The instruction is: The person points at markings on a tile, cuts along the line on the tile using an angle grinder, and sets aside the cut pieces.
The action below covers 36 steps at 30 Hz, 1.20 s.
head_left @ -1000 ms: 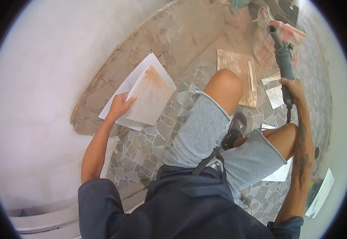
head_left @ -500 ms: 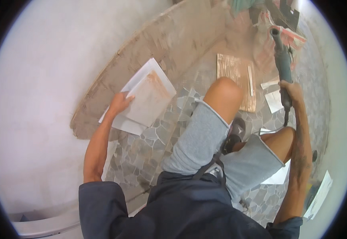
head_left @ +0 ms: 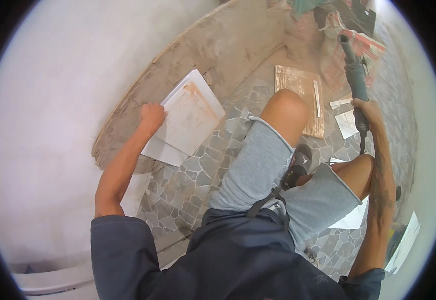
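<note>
Beside the low wall on the left, my left hand (head_left: 152,118) is closed at the upper-left edge of a white tile (head_left: 190,115) with an orange-brown dust smear. Its fingertips are partly hidden. A second pale sheet or tile (head_left: 165,151) shows under the first. On the right, my right hand (head_left: 369,114) wraps round the black rear grip of a long grey-green power tool, apparently an angle grinder (head_left: 356,80). The tool points away from me, its cord end toward my right knee. Its disc does not show clearly.
A shiny brown wrapped board or box (head_left: 299,97) lies ahead of my knees, with a narrow white strip on it. White offcuts (head_left: 346,124) lie on the stone-patterned floor (head_left: 198,175). Red-and-white sacks (head_left: 335,60) stand at the back. Another white piece (head_left: 403,242) leans lower right.
My left hand has slid up along the tile's left edge, and its thumb no longer lies across the tile face. The grinder stays in my right hand, nearly unmoved.
</note>
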Each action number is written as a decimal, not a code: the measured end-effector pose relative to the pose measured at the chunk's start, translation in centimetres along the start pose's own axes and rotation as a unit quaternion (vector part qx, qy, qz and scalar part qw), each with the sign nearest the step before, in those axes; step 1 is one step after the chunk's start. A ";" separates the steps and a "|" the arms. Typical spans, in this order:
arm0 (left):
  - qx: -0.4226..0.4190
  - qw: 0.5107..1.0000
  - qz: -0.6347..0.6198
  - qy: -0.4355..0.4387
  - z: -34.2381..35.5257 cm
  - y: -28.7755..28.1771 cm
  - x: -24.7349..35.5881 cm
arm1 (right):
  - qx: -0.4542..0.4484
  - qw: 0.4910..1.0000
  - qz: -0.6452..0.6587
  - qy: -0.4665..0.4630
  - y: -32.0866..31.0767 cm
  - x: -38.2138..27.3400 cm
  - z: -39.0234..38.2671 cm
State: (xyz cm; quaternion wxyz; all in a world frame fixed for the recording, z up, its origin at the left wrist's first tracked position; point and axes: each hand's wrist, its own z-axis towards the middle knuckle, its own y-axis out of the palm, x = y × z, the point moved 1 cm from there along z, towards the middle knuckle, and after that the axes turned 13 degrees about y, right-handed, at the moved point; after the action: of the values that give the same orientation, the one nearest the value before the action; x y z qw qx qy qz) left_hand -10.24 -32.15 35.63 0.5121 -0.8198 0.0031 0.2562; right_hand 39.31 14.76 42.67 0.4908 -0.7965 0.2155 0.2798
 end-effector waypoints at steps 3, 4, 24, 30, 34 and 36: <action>-0.063 0.997 0.048 -0.002 1.9 1.0 -0.2 | 0.010 1.000 -0.002 0.001 -0.6 0.6 -0.1; -0.097 0.992 0.074 -0.018 2.3 1.7 -0.6 | 0.010 1.000 0.003 -0.003 -0.2 0.5 0.1; 0.142 0.977 -0.109 -0.113 -1.0 -2.1 1.5 | 0.020 0.998 0.056 -0.023 -1.0 1.0 1.5; 0.266 0.940 -0.192 -0.091 -1.9 -3.1 1.3 | 0.006 0.996 0.085 -0.014 -0.1 0.6 0.4; 0.235 0.929 -0.284 -0.018 0.1 -3.3 5.1 | 0.024 0.998 0.057 0.011 -0.2 0.5 0.6; 0.230 0.916 -0.328 0.001 1.8 -5.0 6.6 | 0.047 0.996 0.066 0.022 -0.6 0.5 0.8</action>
State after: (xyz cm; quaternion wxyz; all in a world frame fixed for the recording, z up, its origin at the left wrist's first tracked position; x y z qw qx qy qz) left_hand -3.89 -26.58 36.46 0.7419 -0.6346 -0.2064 0.0657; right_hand 39.87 15.65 42.46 0.5034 -0.7627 0.2913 0.2829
